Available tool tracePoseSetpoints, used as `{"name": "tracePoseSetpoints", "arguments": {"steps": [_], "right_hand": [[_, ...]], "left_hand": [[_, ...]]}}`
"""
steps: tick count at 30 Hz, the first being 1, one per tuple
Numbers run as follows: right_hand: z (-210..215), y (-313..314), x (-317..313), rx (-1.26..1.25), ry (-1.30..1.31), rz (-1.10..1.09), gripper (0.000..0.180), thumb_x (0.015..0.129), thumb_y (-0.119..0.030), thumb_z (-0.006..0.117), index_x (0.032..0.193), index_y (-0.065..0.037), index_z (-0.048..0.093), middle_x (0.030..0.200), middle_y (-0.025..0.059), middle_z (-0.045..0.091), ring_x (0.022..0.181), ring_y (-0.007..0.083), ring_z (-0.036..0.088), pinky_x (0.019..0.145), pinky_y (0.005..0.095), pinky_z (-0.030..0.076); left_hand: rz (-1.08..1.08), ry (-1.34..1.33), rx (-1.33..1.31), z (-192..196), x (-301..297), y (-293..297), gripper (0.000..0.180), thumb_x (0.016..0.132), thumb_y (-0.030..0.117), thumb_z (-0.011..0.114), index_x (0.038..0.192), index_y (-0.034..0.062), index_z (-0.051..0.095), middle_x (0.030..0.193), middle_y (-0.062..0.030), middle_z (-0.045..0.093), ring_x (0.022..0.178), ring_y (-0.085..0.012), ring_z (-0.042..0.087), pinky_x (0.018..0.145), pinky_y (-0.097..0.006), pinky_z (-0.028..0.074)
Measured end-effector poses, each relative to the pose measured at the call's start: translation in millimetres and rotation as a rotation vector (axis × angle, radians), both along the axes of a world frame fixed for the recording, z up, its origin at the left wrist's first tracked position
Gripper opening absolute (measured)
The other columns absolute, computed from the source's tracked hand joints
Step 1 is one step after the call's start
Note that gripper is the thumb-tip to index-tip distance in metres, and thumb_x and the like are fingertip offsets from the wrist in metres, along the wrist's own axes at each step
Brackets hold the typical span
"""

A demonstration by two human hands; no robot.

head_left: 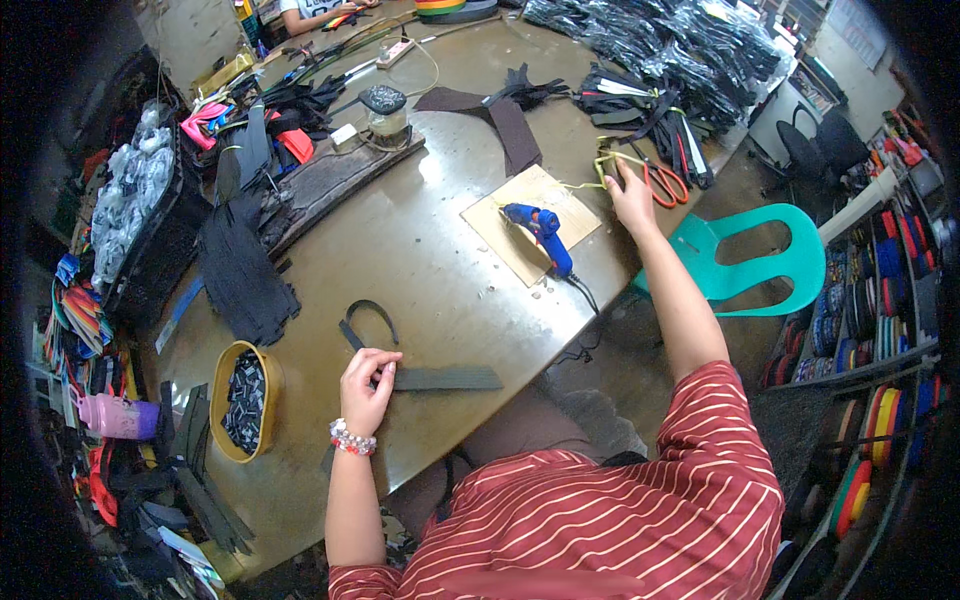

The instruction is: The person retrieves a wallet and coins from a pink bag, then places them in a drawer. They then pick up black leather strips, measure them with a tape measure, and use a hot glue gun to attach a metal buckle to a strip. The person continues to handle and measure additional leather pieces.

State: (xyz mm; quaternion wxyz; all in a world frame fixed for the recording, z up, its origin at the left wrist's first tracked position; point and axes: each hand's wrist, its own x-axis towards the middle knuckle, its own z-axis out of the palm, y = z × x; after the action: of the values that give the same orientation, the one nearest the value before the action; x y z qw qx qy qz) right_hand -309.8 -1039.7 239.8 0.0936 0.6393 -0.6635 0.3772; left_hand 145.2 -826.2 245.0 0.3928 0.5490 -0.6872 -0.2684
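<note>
My left hand (368,388) is closed on a black strap at the near part of the table. Its wide flat length (447,379) lies to the right of the fingers, and a narrow black strip (372,318) curls up beyond them. My right hand (632,200) stretches to the table's right side, its fingers closed around a thin yellow strand (606,160); the fingertips are partly hidden. Beside that hand lie scissors with orange handles (665,186). A blue glue gun (540,232) rests on a square wooden board (488,222) between my hands.
A yellow tub (273,400) of small black pieces stands left. Black strap bundles (245,265), a dark plank (340,180) and plastic-wrapped bundles (660,45) lie around the table. A green chair (745,262) is at the right edge. Another person's arm (310,20) shows at the far end.
</note>
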Motion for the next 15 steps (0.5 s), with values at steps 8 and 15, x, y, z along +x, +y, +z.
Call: {"name": "tracePoseSetpoints", "arguments": {"steps": [8, 15], "right_hand": [[14, -3, -11, 0.145, 0.374, -0.093, 0.056, 0.084, -0.010, 0.057, 0.132, -0.037, 0.047, 0.093, 0.0118, 0.052, 0.087, 0.0297, 0.058, 0.071, 0.0431, 0.049], [12, 23, -32, 0.200, 0.361, 0.252, 0.033, 0.079, -0.011, 0.064, 0.111, -0.017, 0.063, 0.099, 0.0110, 0.055, 0.089, 0.0310, 0.057, 0.075, 0.0408, 0.046]], "left_hand": [[0.012, -0.019, 0.032, 1, -1, 1, 0.011, 0.084, 0.001, 0.060, 0.092, 0.0026, 0.067, 0.088, -0.0069, 0.062, 0.074, -0.0141, 0.057, 0.063, -0.024, 0.045], [0.015, -0.011, 0.029, 4, -1, 1, 0.011, 0.083, 0.001, 0.060, 0.092, 0.0023, 0.067, 0.088, -0.0075, 0.062, 0.073, -0.0147, 0.057, 0.062, -0.025, 0.045]]}}
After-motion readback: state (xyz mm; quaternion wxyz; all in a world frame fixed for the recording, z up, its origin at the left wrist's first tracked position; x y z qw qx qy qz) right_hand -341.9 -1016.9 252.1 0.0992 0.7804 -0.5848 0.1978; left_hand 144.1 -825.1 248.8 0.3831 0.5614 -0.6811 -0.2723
